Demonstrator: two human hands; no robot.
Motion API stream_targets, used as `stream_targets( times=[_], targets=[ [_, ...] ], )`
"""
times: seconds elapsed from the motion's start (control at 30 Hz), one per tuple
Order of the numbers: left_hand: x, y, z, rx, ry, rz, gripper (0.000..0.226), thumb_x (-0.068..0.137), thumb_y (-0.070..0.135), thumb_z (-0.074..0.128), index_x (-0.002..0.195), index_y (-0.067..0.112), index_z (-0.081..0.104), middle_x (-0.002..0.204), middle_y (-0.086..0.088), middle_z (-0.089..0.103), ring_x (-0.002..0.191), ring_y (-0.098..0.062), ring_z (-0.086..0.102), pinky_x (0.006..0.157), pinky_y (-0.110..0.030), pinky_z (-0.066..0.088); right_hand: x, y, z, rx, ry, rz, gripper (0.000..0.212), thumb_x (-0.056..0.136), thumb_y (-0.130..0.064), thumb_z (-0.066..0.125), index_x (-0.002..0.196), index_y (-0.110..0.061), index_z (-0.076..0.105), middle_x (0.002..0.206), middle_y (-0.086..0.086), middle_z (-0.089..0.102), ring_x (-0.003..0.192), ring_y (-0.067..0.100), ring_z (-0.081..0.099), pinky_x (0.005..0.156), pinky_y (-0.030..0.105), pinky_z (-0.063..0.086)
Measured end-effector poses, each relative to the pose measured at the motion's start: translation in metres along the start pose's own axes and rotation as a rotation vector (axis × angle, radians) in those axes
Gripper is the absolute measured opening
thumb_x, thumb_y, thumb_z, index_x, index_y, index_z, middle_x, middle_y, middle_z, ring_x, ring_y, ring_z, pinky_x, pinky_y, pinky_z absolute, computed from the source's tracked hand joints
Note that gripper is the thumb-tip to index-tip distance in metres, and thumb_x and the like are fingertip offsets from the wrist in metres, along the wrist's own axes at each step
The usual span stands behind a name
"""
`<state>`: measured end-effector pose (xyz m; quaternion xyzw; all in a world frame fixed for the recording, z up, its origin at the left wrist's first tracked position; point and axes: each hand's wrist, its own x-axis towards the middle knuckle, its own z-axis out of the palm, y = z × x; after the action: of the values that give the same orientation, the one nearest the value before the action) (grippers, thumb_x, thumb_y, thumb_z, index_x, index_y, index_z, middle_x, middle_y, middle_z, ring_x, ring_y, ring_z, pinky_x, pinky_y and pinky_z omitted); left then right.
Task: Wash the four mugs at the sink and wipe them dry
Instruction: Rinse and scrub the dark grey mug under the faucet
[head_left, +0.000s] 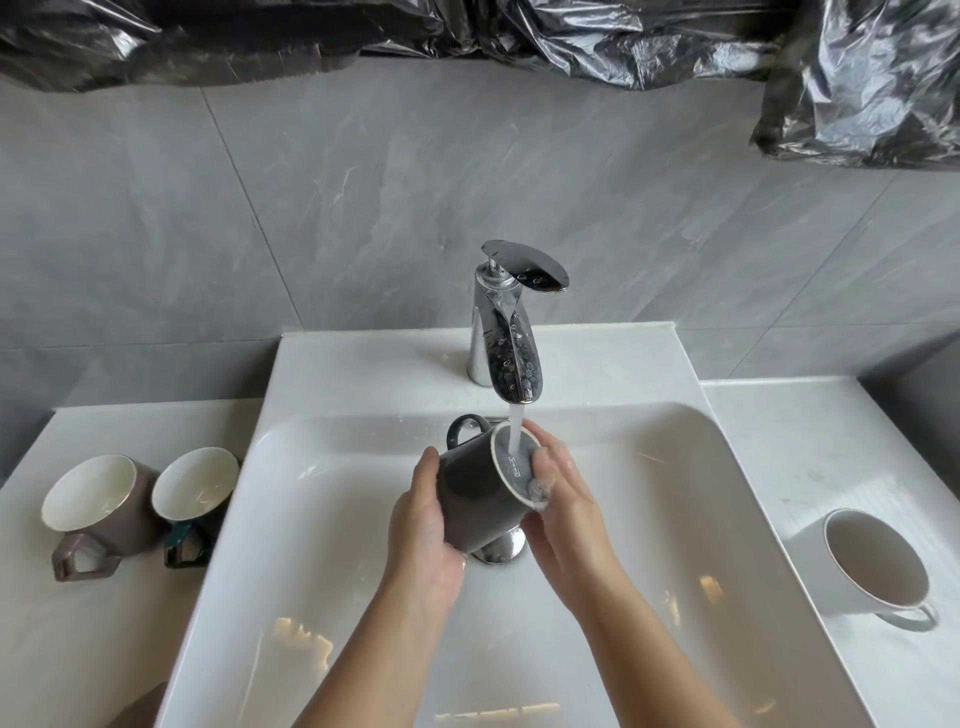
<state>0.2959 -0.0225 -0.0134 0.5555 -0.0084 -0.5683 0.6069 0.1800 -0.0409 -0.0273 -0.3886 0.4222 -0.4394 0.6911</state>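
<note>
under the tap (506, 332), right below its spout, a grey mug (478, 493) is held tilted over the sink (675, 519). its base is turned up so the water (517, 428) lands on it, and its handle points back toward the tap's foot. the left hand (426, 525) grasps the mug's wall from the side away from the tap, thumb on top, fingers wrapped beneath. the right hand (563, 499) is curled round the edge of the base, fingertips on it, with a little foam there. a chrome drain (501, 545) shows just beneath the mug, in front of the tap. well left of the tap, on the counter (78, 649), a brown mug (98, 499) and a teal mug (195, 483) stand just beside each other, handles turned away from the tap. well right of the tap a white mug (872, 558) stands alone. behind the tap, grey tiles (260, 208) rise to crumpled black plastic (571, 36).
</note>
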Motion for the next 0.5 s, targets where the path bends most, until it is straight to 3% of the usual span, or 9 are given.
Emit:
stream_targets(
  times=[0.07,0.13,0.23,0.33,0.4,0.5],
  targets=[
    [0.002,0.002,0.001,0.016,-0.013,0.013,0.035,0.097,0.040,0.051,0.096,0.010,0.069,0.082,-0.009,0.075,0.070,-0.022,0.072,0.067,-0.035,0.054,-0.004,0.002,-0.002,-0.031,-0.026,-0.021,0.051,0.092,-0.036,0.061,0.140,-0.027,0.049,0.136,-0.008,0.060,0.122,0.007,0.059,0.091,0.023,0.050],
    [-0.001,0.006,0.002,0.023,-0.083,0.012,0.040,0.097,0.043,0.049,0.106,0.008,0.068,0.096,-0.012,0.075,0.088,-0.027,0.071,0.078,-0.038,0.055,-0.003,0.002,-0.005,-0.045,-0.042,-0.042,0.074,0.079,-0.050,0.067,0.145,-0.028,0.042,0.140,-0.011,0.057,0.127,0.006,0.056,0.097,0.029,0.049],
    [-0.017,0.008,0.003,0.124,-0.331,0.104,0.038,0.091,0.038,0.055,0.107,0.007,0.069,0.107,-0.017,0.071,0.099,-0.032,0.065,0.089,-0.043,0.047,0.000,-0.001,-0.003,0.081,0.056,-0.012,0.056,0.090,-0.050,0.059,0.135,-0.017,0.056,0.128,0.005,0.067,0.119,0.023,0.063,0.088,0.037,0.054],
    [-0.027,0.000,0.000,0.616,-0.577,0.383,0.025,0.083,0.030,0.058,0.102,0.018,0.068,0.094,-0.007,0.071,0.090,-0.013,0.064,0.083,-0.029,0.048,0.003,0.002,0.000,0.318,0.120,0.100,0.064,0.086,-0.057,0.041,0.117,-0.007,0.066,0.115,0.018,0.071,0.106,0.028,0.069,0.079,0.034,0.059],
    [-0.025,0.001,-0.004,1.042,-0.551,0.674,0.014,0.091,0.028,0.056,0.099,0.024,0.066,0.093,0.006,0.067,0.089,-0.003,0.060,0.081,-0.023,0.047,0.002,0.002,-0.001,0.359,0.142,0.131,0.066,0.088,-0.060,0.037,0.115,-0.007,0.066,0.112,0.017,0.072,0.100,0.025,0.071,0.078,0.032,0.059],
    [-0.011,0.007,-0.011,1.485,-0.558,1.103,0.028,0.094,0.028,0.053,0.113,0.011,0.065,0.116,-0.005,0.064,0.117,-0.019,0.050,0.098,-0.027,0.039,0.004,0.002,-0.004,0.432,0.163,0.174,0.068,0.097,-0.058,0.029,0.123,-0.004,0.061,0.119,0.017,0.070,0.109,0.025,0.069,0.084,0.035,0.054]
  ],
)
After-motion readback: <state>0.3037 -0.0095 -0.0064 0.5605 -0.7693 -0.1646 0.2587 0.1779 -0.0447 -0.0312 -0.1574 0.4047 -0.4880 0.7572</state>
